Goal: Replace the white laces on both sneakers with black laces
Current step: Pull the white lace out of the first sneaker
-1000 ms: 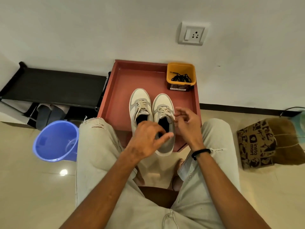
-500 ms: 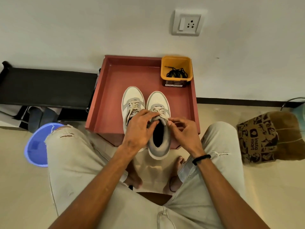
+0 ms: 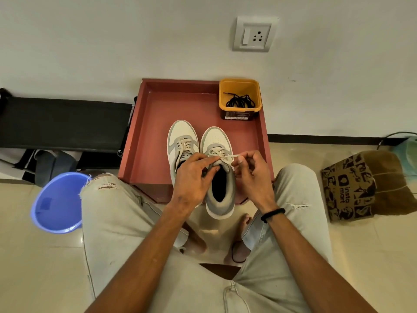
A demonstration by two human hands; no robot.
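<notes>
Between right hand [image 3: 252, 175] fingers [image 3: 241, 159]: white lace [image 3: 229, 156] end, pinched taut.

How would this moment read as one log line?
step: unlacing | right hand: pinches white lace | left hand: holds right sneaker | black laces: unused

Soft indoor light, wide-angle edge distortion

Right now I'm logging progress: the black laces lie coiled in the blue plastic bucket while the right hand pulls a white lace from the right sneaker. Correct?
Not quite. In the head view the black laces lie in the yellow plastic tub on the red tray, not the blue plastic bucket. The right hand does pinch a white lace of the right sneaker.
</notes>
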